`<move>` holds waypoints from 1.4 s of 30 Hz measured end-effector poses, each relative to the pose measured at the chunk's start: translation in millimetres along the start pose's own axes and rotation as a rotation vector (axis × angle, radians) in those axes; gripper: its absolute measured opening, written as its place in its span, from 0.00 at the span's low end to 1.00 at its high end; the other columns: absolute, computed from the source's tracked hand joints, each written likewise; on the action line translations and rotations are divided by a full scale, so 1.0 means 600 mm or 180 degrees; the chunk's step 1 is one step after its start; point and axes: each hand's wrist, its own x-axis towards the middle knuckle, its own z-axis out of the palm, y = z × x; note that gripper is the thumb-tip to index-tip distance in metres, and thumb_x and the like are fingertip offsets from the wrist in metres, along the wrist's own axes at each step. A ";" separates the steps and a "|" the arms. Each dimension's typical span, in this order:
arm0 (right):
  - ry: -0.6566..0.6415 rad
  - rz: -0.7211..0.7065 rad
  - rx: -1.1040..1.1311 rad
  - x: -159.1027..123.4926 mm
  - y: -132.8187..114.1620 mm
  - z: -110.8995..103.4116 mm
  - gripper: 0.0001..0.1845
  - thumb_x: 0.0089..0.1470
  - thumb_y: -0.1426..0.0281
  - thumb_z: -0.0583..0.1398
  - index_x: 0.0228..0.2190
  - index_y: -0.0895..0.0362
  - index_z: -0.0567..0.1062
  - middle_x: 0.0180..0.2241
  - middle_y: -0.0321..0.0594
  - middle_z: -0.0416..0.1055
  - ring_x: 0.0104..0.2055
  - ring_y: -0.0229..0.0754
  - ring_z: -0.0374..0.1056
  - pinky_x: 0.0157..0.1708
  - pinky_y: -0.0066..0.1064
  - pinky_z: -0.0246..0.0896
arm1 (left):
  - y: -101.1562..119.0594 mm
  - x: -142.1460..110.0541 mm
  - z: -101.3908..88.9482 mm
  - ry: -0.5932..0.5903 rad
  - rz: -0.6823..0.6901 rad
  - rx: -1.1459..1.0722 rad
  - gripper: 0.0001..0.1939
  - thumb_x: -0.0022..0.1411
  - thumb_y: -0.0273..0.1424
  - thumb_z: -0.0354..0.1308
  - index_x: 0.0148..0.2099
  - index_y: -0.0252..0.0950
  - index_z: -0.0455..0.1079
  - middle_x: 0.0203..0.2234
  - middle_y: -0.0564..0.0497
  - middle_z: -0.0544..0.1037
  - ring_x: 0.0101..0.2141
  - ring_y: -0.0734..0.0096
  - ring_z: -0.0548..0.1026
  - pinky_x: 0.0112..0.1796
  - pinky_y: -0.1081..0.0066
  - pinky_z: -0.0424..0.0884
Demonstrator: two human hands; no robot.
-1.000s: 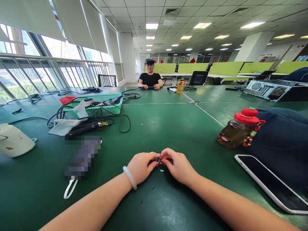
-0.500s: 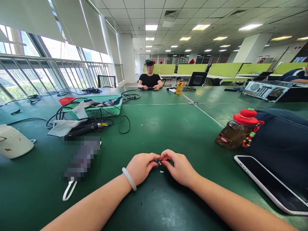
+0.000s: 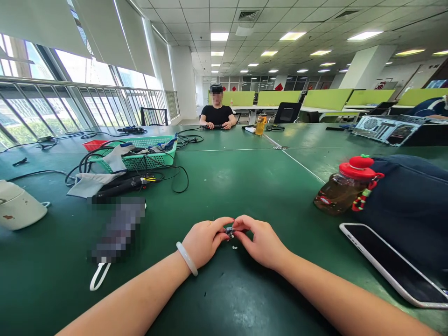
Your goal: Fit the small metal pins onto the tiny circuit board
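Between my fingertips is a small dark grey and silvery piece [image 3: 229, 231], too small for me to tell its kind. My left hand [image 3: 205, 240], with a pale bangle [image 3: 186, 258] on its wrist, pinches the piece from the left with thumb and fingers. From the right, my right hand [image 3: 261, 242] grips it with thumb and bent fingers. Both hands rest low over the green table [image 3: 224, 191]. A tiny white bit [image 3: 234, 247] lies on the tabletop just below the fingertips.
A green basket [image 3: 150, 161] with gloves and cables stands left. Nearer are a blurred dark object [image 3: 119, 228] with a white loop and a cream container [image 3: 21, 205]. Right are a red-lidded bottle [image 3: 345, 186], a dark bag [image 3: 413, 205] and a tablet [image 3: 392, 261]. A person [image 3: 217, 114] sits opposite.
My left index finger has lifted slightly off the small piece, so more of it shows. Both hands stay in place. At the far right, another person's arm has come into view.
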 end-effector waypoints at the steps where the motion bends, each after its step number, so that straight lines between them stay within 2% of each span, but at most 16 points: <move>1: 0.0013 0.0005 0.0011 0.000 0.000 0.000 0.05 0.51 0.74 0.53 0.32 0.53 0.67 0.31 0.34 0.72 0.34 0.36 0.69 0.36 0.29 0.63 | 0.000 0.000 0.000 0.0002 0.0007 0.0014 0.17 0.57 0.30 0.52 0.50 0.45 0.61 0.30 0.56 0.77 0.33 0.70 0.73 0.38 0.71 0.65; 9: -0.0003 -0.0021 0.0037 -0.001 -0.003 -0.001 0.06 0.51 0.74 0.54 0.33 0.53 0.67 0.31 0.33 0.73 0.34 0.35 0.69 0.37 0.28 0.62 | -0.002 -0.002 0.002 0.0020 0.0069 0.0047 0.21 0.57 0.30 0.52 0.53 0.45 0.58 0.30 0.57 0.76 0.32 0.70 0.72 0.37 0.71 0.65; 16: -0.0038 -0.0030 -0.0055 0.000 0.000 -0.001 0.08 0.52 0.72 0.54 0.37 0.52 0.68 0.29 0.32 0.73 0.32 0.35 0.69 0.36 0.27 0.61 | -0.001 -0.003 0.000 0.0054 0.0050 -0.0338 0.23 0.56 0.29 0.53 0.54 0.45 0.56 0.28 0.58 0.75 0.29 0.74 0.71 0.35 0.74 0.65; 21: -0.0103 -0.0044 -0.0135 -0.001 0.004 -0.001 0.11 0.52 0.72 0.54 0.38 0.52 0.70 0.31 0.33 0.74 0.33 0.36 0.69 0.37 0.28 0.62 | -0.001 -0.002 -0.002 0.0070 0.0092 -0.0366 0.22 0.56 0.29 0.53 0.54 0.44 0.57 0.26 0.58 0.74 0.28 0.75 0.71 0.35 0.74 0.66; 32: -0.0170 -0.0045 -0.0463 0.001 0.002 -0.001 0.09 0.53 0.68 0.54 0.34 0.52 0.73 0.32 0.36 0.73 0.34 0.37 0.67 0.35 0.29 0.60 | 0.000 -0.005 0.000 0.0176 0.0098 -0.0303 0.23 0.56 0.29 0.53 0.54 0.45 0.57 0.26 0.58 0.73 0.28 0.76 0.71 0.34 0.74 0.66; 42: -0.0242 -0.0048 -0.0355 0.001 0.006 -0.001 0.06 0.51 0.71 0.56 0.29 0.53 0.73 0.29 0.34 0.73 0.32 0.36 0.67 0.33 0.27 0.59 | -0.002 -0.004 -0.001 -0.0103 0.0261 -0.0234 0.23 0.56 0.29 0.53 0.54 0.46 0.57 0.26 0.60 0.75 0.29 0.76 0.71 0.36 0.74 0.64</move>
